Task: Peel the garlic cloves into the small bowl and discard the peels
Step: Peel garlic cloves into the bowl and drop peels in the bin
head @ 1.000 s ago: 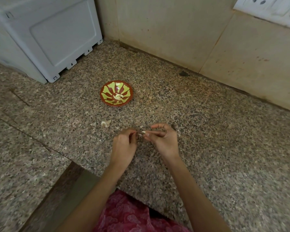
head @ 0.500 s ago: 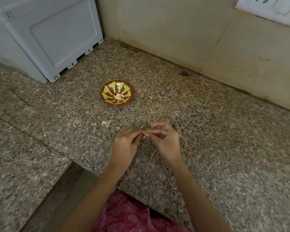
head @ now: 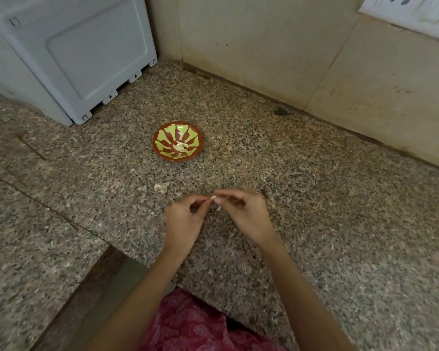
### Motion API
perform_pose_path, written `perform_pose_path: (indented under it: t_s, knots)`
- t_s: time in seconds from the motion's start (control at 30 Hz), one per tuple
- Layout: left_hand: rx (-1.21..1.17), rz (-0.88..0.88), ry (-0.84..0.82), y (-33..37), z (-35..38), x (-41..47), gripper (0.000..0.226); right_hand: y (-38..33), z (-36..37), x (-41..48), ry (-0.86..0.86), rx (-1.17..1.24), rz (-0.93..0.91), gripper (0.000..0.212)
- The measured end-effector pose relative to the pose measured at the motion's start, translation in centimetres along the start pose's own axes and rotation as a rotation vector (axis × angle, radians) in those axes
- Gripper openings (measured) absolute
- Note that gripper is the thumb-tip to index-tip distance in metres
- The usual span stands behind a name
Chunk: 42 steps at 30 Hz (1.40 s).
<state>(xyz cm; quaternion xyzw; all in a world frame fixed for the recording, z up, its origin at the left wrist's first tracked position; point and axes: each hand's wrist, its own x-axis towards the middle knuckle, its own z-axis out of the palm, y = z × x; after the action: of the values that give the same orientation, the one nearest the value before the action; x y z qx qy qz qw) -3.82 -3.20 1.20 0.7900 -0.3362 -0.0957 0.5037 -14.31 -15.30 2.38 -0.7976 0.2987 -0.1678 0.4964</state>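
Above a red patterned garment at the bench edge, a person works a garlic clove between the fingertips of both hands, low over the stone. The left hand pinches the clove from one side with thumb and forefinger, its other fingers curled under. The right hand pinches it from the other side with its fingers closed in. Compared with a second ago, the hands have drawn slightly apart and the clove's pale tip shows more plainly. A thin peel now hangs loose below the fingertips, though which hand holds it cannot be told. That suggests the skin is coming away and this clove is close to ready for the bowl. Just beyond the hands and to their left, a papery scrap lies on the bench where it lay before, not yet discarded. Farther back the bowl, red with yellow-green petals, has not moved and holds a few peeled cloves at its centre, well apart from the hands. Behind it a white appliance stands at the far left against the tiled wall.
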Motion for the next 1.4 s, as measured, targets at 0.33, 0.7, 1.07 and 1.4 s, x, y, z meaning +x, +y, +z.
perform_pose_path:
  t_s: [0.33,0.7,1.07,1.4]
  knots:
    - [0.018,-0.004,0.028,-0.4,-0.4,0.3,0.015,-0.4,-0.3,2.9,-0.06,0.092,0.166,0.01]
    - [0.005,-0.151,0.057,-2.4,-2.3,-2.1,0.019,0.4,0.2,7.8,0.083,-0.211,0.168,0.01]
    - [0.0,-0.187,0.08,-2.5,-2.4,-3.4,0.022,2.0,4.0,-1.1,-0.078,-0.704,-0.315,0.045]
    - [-0.057,-0.239,0.085,-2.7,-2.8,-4.5,0.021,2.1,3.8,-5.1,-0.179,-0.79,-0.403,0.087]
